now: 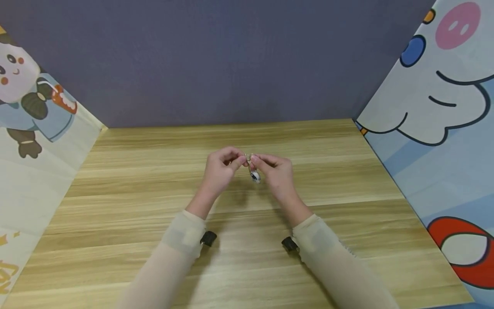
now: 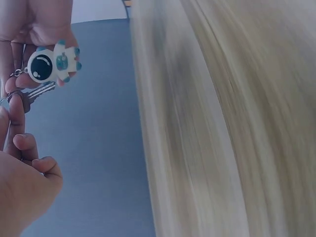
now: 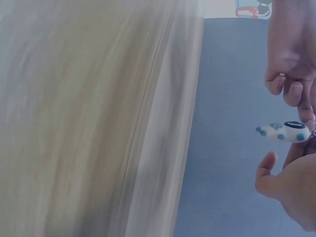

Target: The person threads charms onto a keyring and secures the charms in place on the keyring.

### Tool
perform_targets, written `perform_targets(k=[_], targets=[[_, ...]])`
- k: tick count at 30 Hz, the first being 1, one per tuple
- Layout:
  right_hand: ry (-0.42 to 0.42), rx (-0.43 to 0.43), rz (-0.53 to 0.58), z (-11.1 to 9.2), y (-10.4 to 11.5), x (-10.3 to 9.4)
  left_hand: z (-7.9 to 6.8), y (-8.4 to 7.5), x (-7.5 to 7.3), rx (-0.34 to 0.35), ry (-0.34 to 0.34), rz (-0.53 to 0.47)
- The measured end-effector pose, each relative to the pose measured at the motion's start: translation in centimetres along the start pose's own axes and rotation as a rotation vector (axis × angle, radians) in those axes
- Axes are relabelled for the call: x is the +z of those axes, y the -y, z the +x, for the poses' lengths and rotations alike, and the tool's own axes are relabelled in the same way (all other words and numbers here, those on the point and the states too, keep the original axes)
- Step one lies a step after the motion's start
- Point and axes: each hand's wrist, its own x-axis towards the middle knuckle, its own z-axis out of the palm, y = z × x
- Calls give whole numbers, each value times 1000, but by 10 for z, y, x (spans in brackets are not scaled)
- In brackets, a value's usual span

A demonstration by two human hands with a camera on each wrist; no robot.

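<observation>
A small astronaut keychain charm [image 1: 255,176], white with teal patches and a dark visor, hangs between the two hands over the wooden table. In the left wrist view a short chain [image 2: 18,72] runs from the charm [image 2: 42,67] towards the right hand's fingers. A silver key [image 2: 39,92] sticks out beside the charm. My left hand [image 1: 221,169] pinches the key by its head. Opposite it, my right hand [image 1: 278,174] pinches the key ring, which the fingertips mostly cover. The two hands' fingertips nearly meet.
Below the hands spreads the wood-grain table [image 1: 135,206]. A dark wall [image 1: 231,64] rises at its back, and cartoon-printed panels [image 1: 34,171] flank it. Each forearm wears a black wrist camera [image 1: 209,238] on its inner side.
</observation>
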Motion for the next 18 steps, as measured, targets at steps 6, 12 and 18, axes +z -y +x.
perform_targets(k=[6,12,18], targets=[[1,-17,61,-2,2,1,-1,-3,4,-7,-35,-106],[-7,-38,-2,-3,6,-5,-3,-7,6,5,-30,-72],[13,-248,-260,-3,10,-18,-5,-11,7,188,-23,237]])
